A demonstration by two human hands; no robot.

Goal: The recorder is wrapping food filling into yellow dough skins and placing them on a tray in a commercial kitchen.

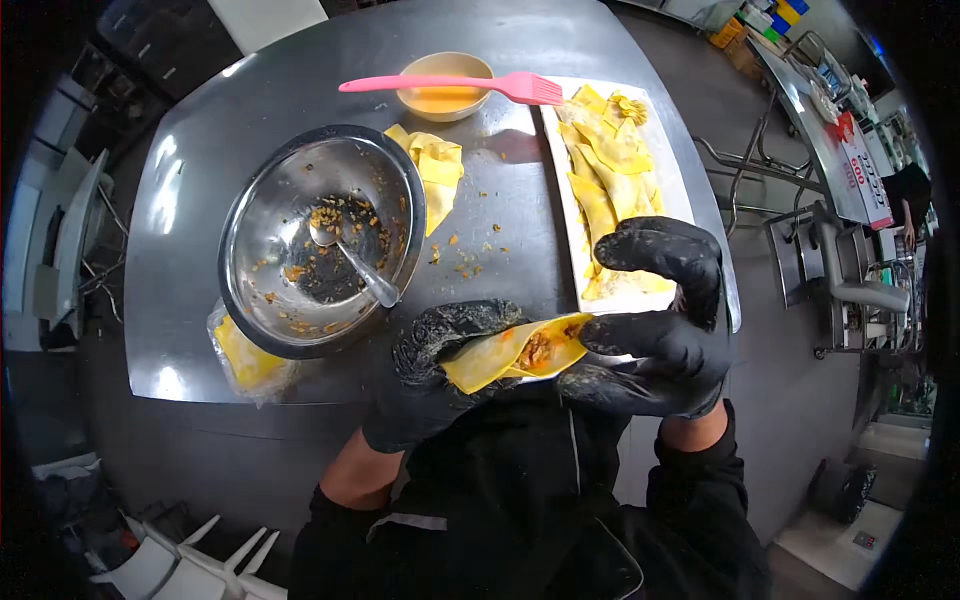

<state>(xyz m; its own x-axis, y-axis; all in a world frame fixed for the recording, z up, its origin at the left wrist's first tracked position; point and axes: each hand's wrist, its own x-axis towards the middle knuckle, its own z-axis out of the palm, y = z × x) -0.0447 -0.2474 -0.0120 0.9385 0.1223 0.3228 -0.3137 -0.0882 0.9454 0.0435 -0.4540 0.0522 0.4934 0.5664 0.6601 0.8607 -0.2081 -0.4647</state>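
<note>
Both hands wear black gloves dusted with flour. My left hand holds one end of a yellow dough wrapper, partly folded over an orange-brown filling. At its other end, my right hand pinches the dough edge between a finger and the thumb, its index finger raised above. A steel bowl with filling scraps and a metal spoon stands left of my hands. Beyond my right hand, filled dough pieces lie on a white tray. Folded dough rests beside the steel bowl.
A pink silicone brush lies across a beige bowl of orange liquid at the far side of the steel table. Yellow dough in plastic wrap sits at the near left edge. Filling crumbs dot the middle. Another person is far right.
</note>
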